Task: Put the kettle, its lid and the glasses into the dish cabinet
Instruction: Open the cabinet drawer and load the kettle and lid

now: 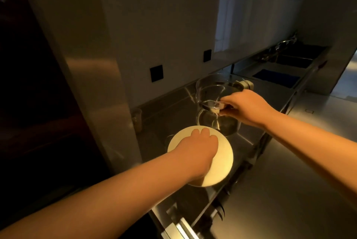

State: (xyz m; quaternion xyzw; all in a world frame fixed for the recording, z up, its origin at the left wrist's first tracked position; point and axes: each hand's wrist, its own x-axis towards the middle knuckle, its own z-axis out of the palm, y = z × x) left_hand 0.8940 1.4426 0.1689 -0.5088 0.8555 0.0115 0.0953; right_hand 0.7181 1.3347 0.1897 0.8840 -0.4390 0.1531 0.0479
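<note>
A clear glass kettle [216, 91] hangs tilted above the steel counter, and my right hand [245, 106] grips it by its handle at the near rim. Below it lies its dim reflection on the metal. My left hand [197, 147] lies over a round cream lid [222, 161], fingers spread across its top and the thumb hidden beneath; the lid sits at the counter's near edge. A small clear glass [137, 119] stands against the tall steel panel at the left. Another glass rim [170, 138] peeks out just left of the lid, mostly hidden.
A tall steel panel [96, 84] rises at the left, with a dark opening beside it. Two black wall sockets [156, 73] sit above the counter. A sink with a tap [286, 43] and a blue mat [276, 78] lies far right. A steel surface [289, 180] fills the lower right.
</note>
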